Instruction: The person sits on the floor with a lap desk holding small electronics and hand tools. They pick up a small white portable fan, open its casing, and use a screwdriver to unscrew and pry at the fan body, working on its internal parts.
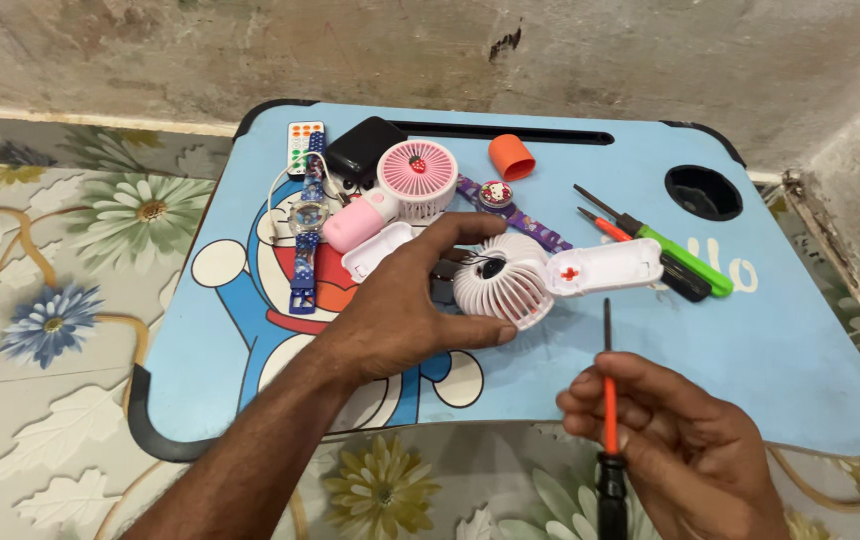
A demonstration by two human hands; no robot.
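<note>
Two hands are at work over the blue cartoon-printed lap table [780,340]. My left hand [405,305] is curled round the white round slatted fan head [503,280], thumb on its far rim and fingers pressed on its near rim, holding it just above the tabletop at the middle. Its white plastic handle [605,267], marked with a small red cross, sticks out to the right. My right hand [670,430] is closed on the thin screwdriver with an orange shank and black grip [608,420], tip pointing away from me, near the fan but not touching it.

I judge the fan wants a firm, steady clamp, and the blade should go in square so it does not slip across the soft plastic.

Further off lie a pink and white hand fan with a strawberry sticker [412,180], a white remote with coloured buttons [302,145] at the far left, an orange plastic cap [511,157], a blue patterned toy watch [307,230] and a green-handled screwdriver [680,255] on the right.
</note>
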